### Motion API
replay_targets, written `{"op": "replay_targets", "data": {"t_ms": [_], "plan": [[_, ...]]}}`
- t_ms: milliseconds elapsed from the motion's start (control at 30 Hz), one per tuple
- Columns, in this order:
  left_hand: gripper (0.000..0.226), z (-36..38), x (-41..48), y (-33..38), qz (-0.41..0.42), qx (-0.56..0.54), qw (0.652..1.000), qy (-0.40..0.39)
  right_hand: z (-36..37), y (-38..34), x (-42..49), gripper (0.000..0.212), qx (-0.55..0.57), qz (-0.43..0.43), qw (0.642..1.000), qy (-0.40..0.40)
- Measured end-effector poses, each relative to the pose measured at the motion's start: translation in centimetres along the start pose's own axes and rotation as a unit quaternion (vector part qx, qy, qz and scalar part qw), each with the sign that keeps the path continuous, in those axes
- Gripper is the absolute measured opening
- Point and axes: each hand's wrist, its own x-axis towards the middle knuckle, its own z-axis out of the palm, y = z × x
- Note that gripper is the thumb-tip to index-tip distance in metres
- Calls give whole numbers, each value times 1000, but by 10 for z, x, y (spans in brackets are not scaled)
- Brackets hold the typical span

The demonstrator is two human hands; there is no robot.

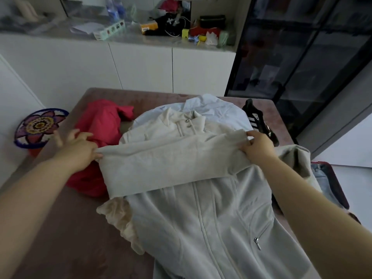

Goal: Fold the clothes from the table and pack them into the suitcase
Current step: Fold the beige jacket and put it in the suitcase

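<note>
White cabinets (141, 67) stand behind the brown worktop (60, 228), whose near-left corner lies bare. A grey zip jacket (211, 228) spreads from the middle to the near edge, atop a cream jacket (181, 125). A red garment (100, 125) lies by the left edge. The suitcase (338, 188) sits just off the right edge. The left hand (80, 150) pinches the end of the sleeve (165, 164) folded across the chest; the right hand (257, 148) grips its shoulder end.

Dim soft indoor light, wide-angle edge distortion, blurred background clutter
</note>
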Motion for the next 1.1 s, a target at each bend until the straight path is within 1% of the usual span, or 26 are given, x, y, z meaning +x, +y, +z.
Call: {"op": "replay_targets", "data": {"t_ms": [67, 100, 133, 167, 200, 233, 267, 300, 333, 400, 433, 500, 533, 600, 667, 700, 733, 800, 833, 900, 933, 967, 1000, 1067, 1100], "plan": [[23, -11, -10, 20, -41, -28, 998, 39, -10, -5, 4, 42, -10, -18, 998, 53], [31, -13, -14, 31, -43, -71, 993, 78, -16, -5, 7, 43, -15, -24, 996, 79], [40, -14, -20, 45, -26, -122, 985, 122, -20, -2, 10, 43, -27, -25, 995, 91], [46, -11, -28, 62, 27, -151, 973, 173, -23, 2, 11, 43, -53, -22, 994, 89], [48, -7, -37, 82, 98, -157, 957, 222, -24, 8, 10, 44, -82, -15, 994, 75], [48, -3, -47, 103, 169, -153, 941, 252, -26, 14, 7, 44, -109, -13, 992, 59], [52, 0, -56, 125, 228, -143, 928, 257, -28, 20, 3, 44, -132, -21, 990, 53], [60, 1, -63, 145, 269, -121, 928, 226, -32, 25, -2, 45, -158, -38, 985, 56], [67, 6, -66, 161, 288, -96, 934, 188, -38, 29, -9, 47, -186, -59, 978, 70], [72, 22, -63, 180, 292, -59, 948, 117, -55, 42, -25, 50, -233, -78, 962, 117], [73, 33, -58, 183, 292, -44, 950, 107, -63, 51, -34, 55, -239, -65, 959, 135], [73, 54, -43, 185, 292, -27, 948, 125, -74, 69, -52, 70, -219, -19, 966, 135], [71, 58, -40, 185, 296, -4, 945, 135, -76, 78, -60, 80, -210, 3, 970, 119], [65, 57, -40, 187, 295, -2, 951, 98, -77, 95, -69, 94, -188, 50, 977, 81], [65, 49, -44, 190, 288, -10, 955, 71, -79, 113, -71, 98, -147, 109, 982, 48], [70, 44, -47, 194, 284, -29, 956, 66, -81, 122, -72, 92, -116, 141, 983, 36], [77, 39, -48, 199, 281, -51, 955, 84, -83, 128, -73, 77, -84, 164, 982, 30], [89, 30, -51, 218, 274, -93, 952, 102, -91, 138, -74, 24, -49, 158, 985, 51], [87, 22, -54, 231, 281, -112, 948, 102, -97, 140, -74, 11, -29, 148, 986, 71], [72, 5, -63, 262, 320, -121, 935, 96, -105, 140, -71, 32, 19, 137, 986, 89], [66, 0, -68, 276, 343, -121, 927, 96, -106, 137, -69, 48, 29, 135, 987, 87], [63, -5, -72, 290, 358, -123, 921, 93, -104, 132, -67, 63, 31, 142, 986, 77], [61, -8, -76, 302, 360, -127, 920, 85, -99, 126, -65, 73, 42, 155, 985, 64], [63, -8, -82, 322, 342, -118, 930, 61, -83, 120, -61, 85, 5, 210, 977, 44], [63, -5, -85, 329, 333, -101, 936, 47, -76, 119, -59, 81, -28, 215, 976, 34]]}}
